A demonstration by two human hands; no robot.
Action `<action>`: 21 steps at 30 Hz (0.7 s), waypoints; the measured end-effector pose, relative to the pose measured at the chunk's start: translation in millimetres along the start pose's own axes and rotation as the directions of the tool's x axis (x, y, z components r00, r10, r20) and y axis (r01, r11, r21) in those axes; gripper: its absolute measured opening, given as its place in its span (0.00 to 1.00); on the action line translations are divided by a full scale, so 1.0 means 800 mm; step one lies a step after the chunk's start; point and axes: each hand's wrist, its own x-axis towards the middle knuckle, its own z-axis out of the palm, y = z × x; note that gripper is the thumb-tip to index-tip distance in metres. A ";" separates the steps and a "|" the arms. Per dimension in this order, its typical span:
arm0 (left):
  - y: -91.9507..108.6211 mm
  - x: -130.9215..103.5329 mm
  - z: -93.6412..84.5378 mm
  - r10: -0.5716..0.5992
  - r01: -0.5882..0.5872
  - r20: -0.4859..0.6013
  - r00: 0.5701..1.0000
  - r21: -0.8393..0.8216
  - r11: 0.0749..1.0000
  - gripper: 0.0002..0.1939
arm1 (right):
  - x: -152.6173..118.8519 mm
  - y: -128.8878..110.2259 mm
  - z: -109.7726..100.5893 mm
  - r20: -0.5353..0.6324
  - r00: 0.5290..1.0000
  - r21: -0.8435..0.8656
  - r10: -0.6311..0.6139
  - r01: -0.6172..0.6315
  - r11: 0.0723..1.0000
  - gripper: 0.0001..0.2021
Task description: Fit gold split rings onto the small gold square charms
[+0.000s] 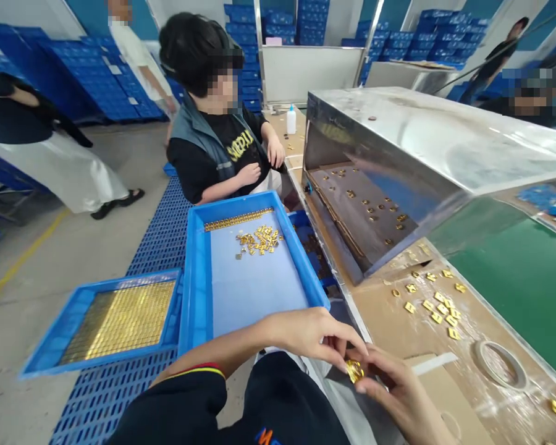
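A small shiny gold-coloured metal piece (354,371) is held between my two hands, above my lap near the bench edge. My right hand (398,386) pinches it with thumb and fingers from the right. From the left, my left hand (312,334) has its thumb and index finger closed at the piece's upper side. Fingers cover part of the piece, so its exact kind is unclear. Left of my hands, a blue tray (256,201) bears a loose heap of gold pieces (262,240) and a neat row of them (238,219) along its far end.
More gold pieces (440,306) lie scattered on the brown bench (380,315), near a tape roll (501,364). A metal hood (398,136) stands over the bench beside a green belt (514,259). Another blue tray (41,358) rests lower left. A co-worker (213,142) sits ahead.
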 end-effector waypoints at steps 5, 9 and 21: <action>0.010 -0.002 -0.022 -0.025 0.019 0.098 0.995 0.059 0.998 0.14 | 0.012 0.011 0.007 0.109 0.976 0.238 0.188 -0.210 0.948 0.23; 0.007 -0.004 -0.040 -0.020 -0.002 0.173 0.985 0.124 0.992 0.12 | 0.030 0.004 0.011 0.183 0.949 0.358 0.257 -0.308 0.882 0.22; -0.014 -0.023 -0.085 -0.091 0.027 0.156 0.984 0.369 0.929 0.05 | 0.104 0.017 0.046 0.277 0.935 0.495 0.221 -0.336 0.801 0.25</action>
